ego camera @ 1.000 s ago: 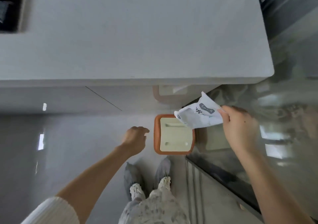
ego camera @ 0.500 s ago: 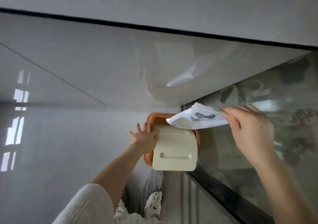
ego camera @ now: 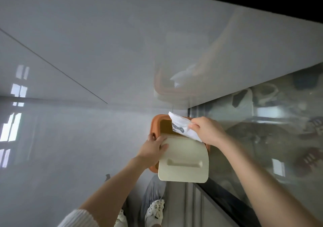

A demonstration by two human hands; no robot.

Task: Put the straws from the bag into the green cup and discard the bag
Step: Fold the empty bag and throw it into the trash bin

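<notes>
An orange waste bin (ego camera: 156,127) stands on the floor below me, against the base of the counter. Its cream lid (ego camera: 183,164) is tilted up toward me, and my left hand (ego camera: 153,148) grips the lid's left edge and holds it up. My right hand (ego camera: 207,130) pinches the crumpled white plastic bag (ego camera: 180,126) with dark print. The bag's free end hangs over the bin's uncovered mouth. No straws and no green cup are in view.
A glossy grey cabinet front (ego camera: 104,52) rises behind the bin and reflects it. A glass-fronted unit (ego camera: 271,130) stands to the right, close beside my right arm. My feet (ego camera: 153,211) in light shoes are just behind the bin on the shiny floor.
I have bent down closer to the bin. My left hand took the lid and lifted it. My right hand brought the bag down from above the bin to its mouth.
</notes>
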